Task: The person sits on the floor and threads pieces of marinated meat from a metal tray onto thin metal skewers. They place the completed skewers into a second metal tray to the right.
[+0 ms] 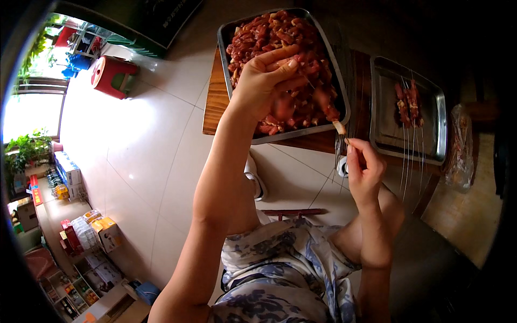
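My right hand [365, 165] pinches the lower end of a thin metal skewer [347, 140]. Threaded on this skewer are red raw meat pieces [331, 112] and a pale piece, probably fat [339, 128], close to my fingers. My left hand [268, 74] is over the heaped tray, its fingertips pinching what looks like a raw meat piece [309, 64] near the skewer's upper end. Below the hand, a deep metal tray [343, 95] is piled with cut raw meat [258, 34]. Blur hides exactly where the skewer tip meets the meat.
Bare skewers [338, 151] lie beside the heaped tray, jutting past the wooden table's edge [214, 105]. A second metal tray [383, 133] holds several loaded skewers [412, 101]. Right of it lies a clear plastic bag [460, 149]. A red stool [113, 76] stands on the tiled floor.
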Demonstrator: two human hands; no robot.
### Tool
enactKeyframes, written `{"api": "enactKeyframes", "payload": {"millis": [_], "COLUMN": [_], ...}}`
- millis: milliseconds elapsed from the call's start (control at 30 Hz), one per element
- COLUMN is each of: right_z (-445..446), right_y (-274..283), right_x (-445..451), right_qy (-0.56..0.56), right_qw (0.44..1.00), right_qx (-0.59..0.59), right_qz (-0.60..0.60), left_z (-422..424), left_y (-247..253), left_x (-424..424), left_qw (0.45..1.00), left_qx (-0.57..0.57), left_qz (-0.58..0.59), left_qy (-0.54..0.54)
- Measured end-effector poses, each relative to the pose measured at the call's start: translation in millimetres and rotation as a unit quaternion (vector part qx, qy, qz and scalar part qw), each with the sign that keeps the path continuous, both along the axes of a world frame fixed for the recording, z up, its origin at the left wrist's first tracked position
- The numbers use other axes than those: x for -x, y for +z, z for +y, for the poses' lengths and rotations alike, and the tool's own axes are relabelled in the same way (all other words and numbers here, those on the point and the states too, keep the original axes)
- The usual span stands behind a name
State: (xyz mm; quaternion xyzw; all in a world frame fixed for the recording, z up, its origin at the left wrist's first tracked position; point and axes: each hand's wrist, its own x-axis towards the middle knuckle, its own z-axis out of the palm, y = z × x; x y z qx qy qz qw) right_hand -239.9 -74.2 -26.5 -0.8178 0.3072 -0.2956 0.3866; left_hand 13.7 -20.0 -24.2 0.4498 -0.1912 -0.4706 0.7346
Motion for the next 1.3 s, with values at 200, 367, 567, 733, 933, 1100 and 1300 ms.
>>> {"api": "enactKeyframes", "payload": {"millis": [200,367,567,733,933,1100,1300], "right_z": [2,3,1,0,-1,0,0], "right_y": [-2,0,-1,2,2,-2,-4], "right_x": [-1,-5,-1,-1,2,3,4], "right_qy": [-0.006,-0.006,-0.006,0.0,-0.009,-0.027,-0.024], "right_qw": [0.998,0.998,0.999,1.0,0.999,0.997,0.998], "right_qx": [-0.057,-0.056,-0.038,-0.031,-0.035,-0.066,-0.061], "right_qz": [-0.002,-0.005,0.002,0.004,-0.002,-0.012,-0.005], "left_z": [-1,0,-1,-1,-2,-4,-2], "left_y": [4,5,10,4,-5,1,2], "left_x": [12,17,12,7,-1,13,10], "left_qw": [0.999,0.999,0.994,0.998,0.997,0.993,0.993], "left_qx": [-0.021,0.027,-0.018,-0.016,0.062,0.104,0.105], "left_qz": [-0.021,-0.032,-0.109,-0.059,0.042,0.055,0.049], "left_qy": [-0.019,-0.014,-0.02,0.015,0.012,0.005,-0.031]}}
